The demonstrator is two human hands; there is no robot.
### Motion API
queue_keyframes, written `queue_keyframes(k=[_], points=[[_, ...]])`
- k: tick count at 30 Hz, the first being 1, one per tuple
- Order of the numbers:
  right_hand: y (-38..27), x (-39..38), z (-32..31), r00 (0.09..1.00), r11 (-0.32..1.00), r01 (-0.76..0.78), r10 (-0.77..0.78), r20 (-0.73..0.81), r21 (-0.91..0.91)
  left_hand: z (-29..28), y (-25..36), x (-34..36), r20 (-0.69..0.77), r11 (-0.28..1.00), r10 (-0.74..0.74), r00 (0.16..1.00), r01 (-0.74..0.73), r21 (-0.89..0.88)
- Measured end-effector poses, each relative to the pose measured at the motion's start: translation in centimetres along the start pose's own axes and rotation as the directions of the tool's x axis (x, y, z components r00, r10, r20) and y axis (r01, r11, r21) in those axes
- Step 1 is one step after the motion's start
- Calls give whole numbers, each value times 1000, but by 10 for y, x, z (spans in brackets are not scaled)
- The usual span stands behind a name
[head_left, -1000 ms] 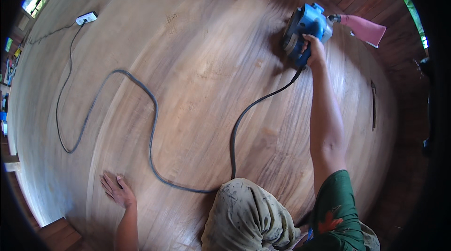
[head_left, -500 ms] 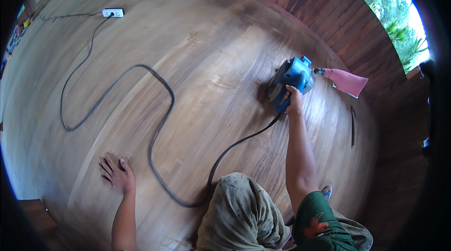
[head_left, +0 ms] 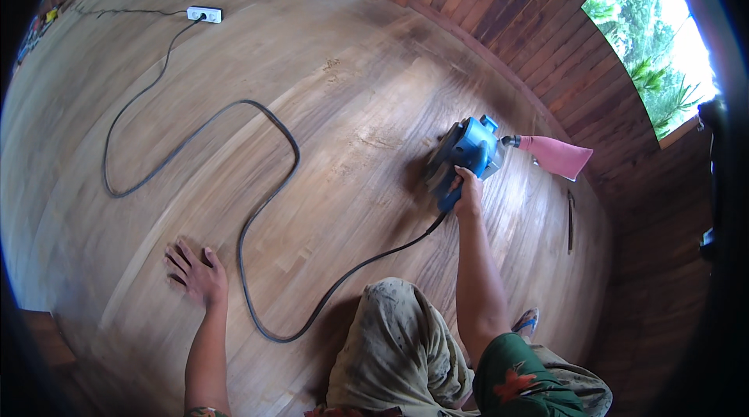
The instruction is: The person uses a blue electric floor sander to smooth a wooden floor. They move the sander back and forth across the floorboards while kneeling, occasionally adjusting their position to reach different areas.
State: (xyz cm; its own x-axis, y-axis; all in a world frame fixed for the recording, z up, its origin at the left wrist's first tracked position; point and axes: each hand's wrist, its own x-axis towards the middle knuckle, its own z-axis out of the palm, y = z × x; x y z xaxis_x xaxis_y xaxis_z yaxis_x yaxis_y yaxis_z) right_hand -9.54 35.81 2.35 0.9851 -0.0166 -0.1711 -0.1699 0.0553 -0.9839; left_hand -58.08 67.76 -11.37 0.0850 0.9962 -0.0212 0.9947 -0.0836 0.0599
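My right hand (head_left: 468, 189) grips the rear handle of a blue belt sander (head_left: 474, 144), out ahead of me to the right, over the wooden floor (head_left: 351, 214). A pink dust bag (head_left: 558, 157) sticks out from the sander's right side. From the handle a black cord (head_left: 297, 158) loops leftward across the boards. Well off to the left, my left hand (head_left: 201, 276) rests on the floor with its fingers spread and nothing in it. The sander's underside is hidden.
The cord ends in a white power strip (head_left: 204, 14) at the far left. A dark, thin bar (head_left: 570, 222) lies at the right, near a plank wall (head_left: 491, 11) with a window opening (head_left: 647, 50). My bent knee (head_left: 390, 323) and sandalled foot (head_left: 528, 320) are close by.
The sander, with my right hand on it, has come nearer to me and slightly left. The cord's near bend has shifted left. My left hand stays spread on the floor.
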Motion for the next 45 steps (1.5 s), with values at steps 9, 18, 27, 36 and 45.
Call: queue_keyframes(k=[9, 18, 27, 36, 45], points=[[9, -42, 5, 1000, 1000, -18, 18, -4, -6, -1, 2, -1, -9, 1000, -6, 1000, 6, -8], [32, -97, 5, 1000, 1000, 9, -9, -3, 3, 4, 1, -3, -38, 1000, -15, 999, 15, 3], [42, -156, 7, 999, 999, -14, 15, -28, 53, 7, 3, -3, -6, 1000, -21, 1000, 21, 20], [9, -17, 7, 999, 1000, 7, -7, 36, -6, 15, -8, 5, -54, 1000, 11, 998, -10, 11], [-51, 153, 43, 993, 1000, -4, 2, 121, 19, 22, -19, 12, -109, 997, 81, 991, -82, -6]])
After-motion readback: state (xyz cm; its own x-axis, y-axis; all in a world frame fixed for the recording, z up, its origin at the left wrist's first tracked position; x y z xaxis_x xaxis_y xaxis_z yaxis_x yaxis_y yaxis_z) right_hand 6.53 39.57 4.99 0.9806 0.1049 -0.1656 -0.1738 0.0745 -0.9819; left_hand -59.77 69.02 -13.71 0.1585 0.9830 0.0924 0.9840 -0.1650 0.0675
